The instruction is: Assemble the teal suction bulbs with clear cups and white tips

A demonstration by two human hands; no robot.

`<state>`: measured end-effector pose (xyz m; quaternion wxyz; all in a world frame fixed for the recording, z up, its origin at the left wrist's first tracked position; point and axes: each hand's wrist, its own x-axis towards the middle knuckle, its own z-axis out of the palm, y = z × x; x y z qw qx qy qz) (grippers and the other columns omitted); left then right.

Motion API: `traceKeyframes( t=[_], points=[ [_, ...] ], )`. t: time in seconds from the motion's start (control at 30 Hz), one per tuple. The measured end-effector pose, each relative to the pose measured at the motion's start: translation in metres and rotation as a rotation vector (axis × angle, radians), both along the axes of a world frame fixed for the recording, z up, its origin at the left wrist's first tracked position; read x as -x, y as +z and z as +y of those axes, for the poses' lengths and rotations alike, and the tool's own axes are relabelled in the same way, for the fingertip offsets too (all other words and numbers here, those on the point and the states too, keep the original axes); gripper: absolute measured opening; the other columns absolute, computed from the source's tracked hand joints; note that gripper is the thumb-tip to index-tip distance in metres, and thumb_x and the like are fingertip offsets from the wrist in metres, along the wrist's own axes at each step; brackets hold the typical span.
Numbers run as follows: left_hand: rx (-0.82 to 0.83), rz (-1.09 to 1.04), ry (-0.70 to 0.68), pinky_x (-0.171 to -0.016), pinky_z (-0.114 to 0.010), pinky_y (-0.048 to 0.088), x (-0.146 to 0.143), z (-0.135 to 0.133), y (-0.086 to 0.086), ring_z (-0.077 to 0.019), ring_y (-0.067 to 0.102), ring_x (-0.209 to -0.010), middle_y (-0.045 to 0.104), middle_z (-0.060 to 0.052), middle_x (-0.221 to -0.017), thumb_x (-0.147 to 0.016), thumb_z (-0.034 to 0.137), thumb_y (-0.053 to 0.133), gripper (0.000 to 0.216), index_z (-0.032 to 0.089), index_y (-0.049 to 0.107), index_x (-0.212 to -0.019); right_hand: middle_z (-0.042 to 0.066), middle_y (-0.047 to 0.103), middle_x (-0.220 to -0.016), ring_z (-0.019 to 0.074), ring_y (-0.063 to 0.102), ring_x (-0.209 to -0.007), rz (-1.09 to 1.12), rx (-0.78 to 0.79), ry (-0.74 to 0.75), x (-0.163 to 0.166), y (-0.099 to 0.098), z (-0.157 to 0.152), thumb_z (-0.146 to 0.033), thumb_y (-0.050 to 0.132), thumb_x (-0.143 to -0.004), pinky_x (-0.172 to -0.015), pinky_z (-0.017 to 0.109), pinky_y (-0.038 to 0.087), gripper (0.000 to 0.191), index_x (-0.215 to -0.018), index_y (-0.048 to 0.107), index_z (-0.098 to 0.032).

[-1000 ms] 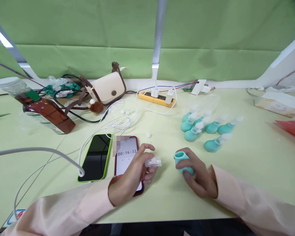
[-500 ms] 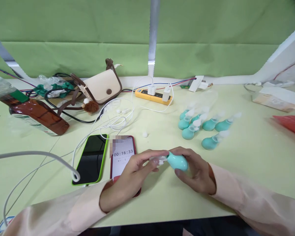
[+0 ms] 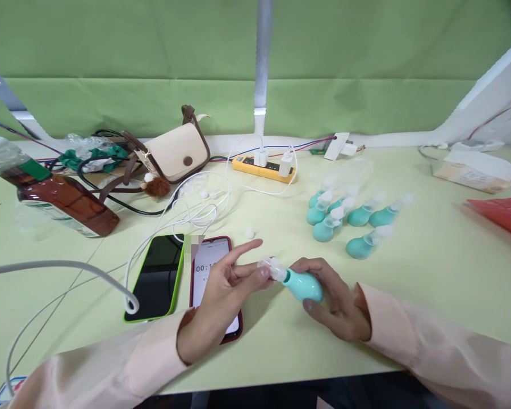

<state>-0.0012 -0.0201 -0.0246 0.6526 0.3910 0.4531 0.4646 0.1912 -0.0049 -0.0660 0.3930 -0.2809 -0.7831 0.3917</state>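
Observation:
My right hand (image 3: 338, 301) wraps its fingers and thumb around a teal rubber squeeze bulb (image 3: 303, 285), whose neck points left. At that neck is a clear plastic nozzle (image 3: 274, 268), pinched between the thumb and fingers of my left hand (image 3: 230, 289). The left index finger is stretched out away from it. Nozzle and neck meet or nearly meet; I cannot tell how firmly they are joined. Beyond my right hand stand several similar teal bulbs with clear nozzles (image 3: 323, 230), grouped on the table.
Left of my hands lie a red-cased phone (image 3: 234, 329) and a green-framed phone (image 3: 159, 278) with white cables. A brown bottle (image 3: 74, 207), a cream handbag (image 3: 176, 153) and a yellow power strip (image 3: 264, 168) are farther back. A red bag (image 3: 500, 216) lies at right.
My left index finger has lifted off the bulb's neck and now points outward. The clear nozzle shows more fully, tilted upward at the neck. My right hand keeps its hold on the bulb.

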Motion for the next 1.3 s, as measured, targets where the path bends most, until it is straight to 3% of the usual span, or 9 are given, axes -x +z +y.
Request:
traceKeyframes(
  t=[0.13,0.33,0.6,0.83,1.03,1.3],
  points=[
    [0.019,0.028,-0.026,-0.08,-0.031,0.048,-0.001,-0.001,0.001,-0.0189,0.063,-0.083,0.07,-0.007,-0.085,-0.068,0.025,0.068,0.035,0.013,0.057,-0.099,0.008,0.048,-0.09,0.0188,0.048,-0.078,-0.032,-0.082,-0.02,0.002,0.002,0.001,-0.013,0.042,-0.073,-0.062,0.032,0.043,0.034,-0.106,0.037,-0.02],
    [0.007,0.066,-0.102,-0.067,-0.027,0.05,-0.002,0.004,0.001,-0.0164,0.065,-0.066,0.07,-0.004,-0.067,-0.063,0.028,0.072,0.025,0.014,0.058,-0.079,0.004,0.05,-0.08,0.0145,0.049,-0.063,0.006,-0.254,-0.004,0.004,0.006,-0.001,-0.01,0.044,-0.068,-0.052,0.027,0.041,0.041,-0.106,0.035,-0.023],
    [-0.062,0.138,-0.098,-0.055,-0.021,0.044,-0.001,0.002,0.006,-0.0113,0.058,-0.055,0.065,-0.002,-0.059,-0.064,0.026,0.07,0.02,0.012,0.058,-0.07,0.002,0.051,-0.074,0.0133,0.051,-0.06,-0.074,-0.261,-0.115,0.008,0.008,-0.004,-0.011,0.048,-0.073,-0.052,0.025,0.042,0.032,-0.1,0.037,-0.023],
    [-0.008,0.146,-0.18,-0.056,-0.02,0.046,0.0,0.007,0.004,-0.0099,0.059,-0.056,0.065,-0.001,-0.063,-0.059,0.02,0.074,0.021,0.011,0.058,-0.07,0.001,0.05,-0.071,0.0108,0.047,-0.052,-0.096,-0.371,-0.096,0.006,0.007,0.0,-0.015,0.049,-0.073,-0.047,0.023,0.041,0.031,-0.1,0.036,-0.022],
    [0.048,0.201,-0.33,-0.066,-0.025,0.049,0.006,0.012,0.008,-0.0153,0.064,-0.064,0.07,-0.007,-0.07,-0.062,0.022,0.071,0.024,0.012,0.063,-0.082,0.001,0.052,-0.068,0.013,0.052,-0.057,-0.107,-0.537,-0.062,0.005,0.006,0.003,-0.014,0.047,-0.074,-0.044,0.023,0.04,0.031,-0.103,0.036,-0.022],
    [-0.083,0.38,-0.479,-0.05,-0.02,0.04,0.011,0.01,0.016,-0.0118,0.052,-0.053,0.062,-0.003,-0.059,-0.07,0.024,0.063,0.014,0.012,0.068,-0.075,0.004,0.056,-0.07,0.0146,0.056,-0.059,-0.183,-0.747,-0.035,0.002,0.002,0.004,-0.016,0.055,-0.074,-0.042,0.022,0.038,0.031,-0.1,0.039,-0.018]
  ],
)
